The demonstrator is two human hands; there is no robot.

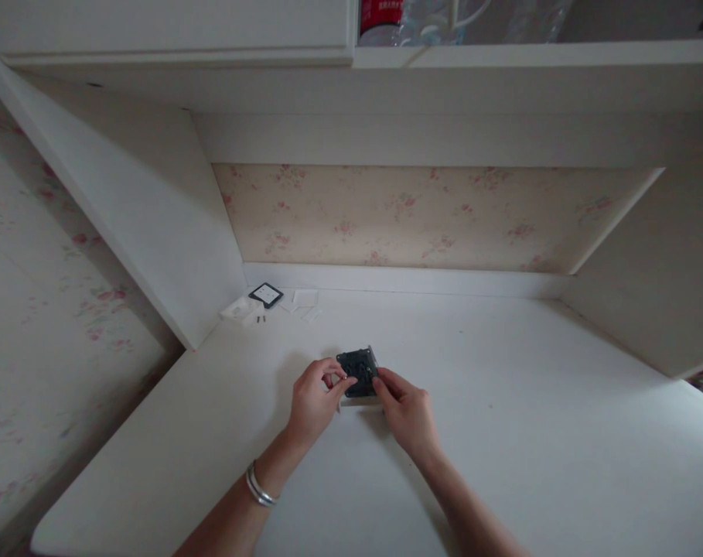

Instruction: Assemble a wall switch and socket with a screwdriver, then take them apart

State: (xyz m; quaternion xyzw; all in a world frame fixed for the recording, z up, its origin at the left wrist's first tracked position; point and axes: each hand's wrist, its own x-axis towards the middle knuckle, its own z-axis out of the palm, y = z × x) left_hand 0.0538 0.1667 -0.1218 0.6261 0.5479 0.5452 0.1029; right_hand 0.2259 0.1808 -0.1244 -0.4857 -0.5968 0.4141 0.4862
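A black square panel (358, 370) with raised parts on its face is held tilted just above the desk. My right hand (407, 410) grips its right edge between thumb and fingers. At the panel's left side, my left hand (316, 398) is closed in a pinch, thumb against fingers. A tiny shiny spot shows at those fingertips, too small to name. Under the panel's near edge runs a pale strip (360, 402), partly hidden by the panel and my hands.
On the white desk (502, 449), at the back left, lie a white open tray (240, 311), a black-framed white square (266, 294), two small dark screws (261, 319) and thin clear pieces (305, 297). A shelf (537, 56) overhangs, holding plastic-wrapped items.
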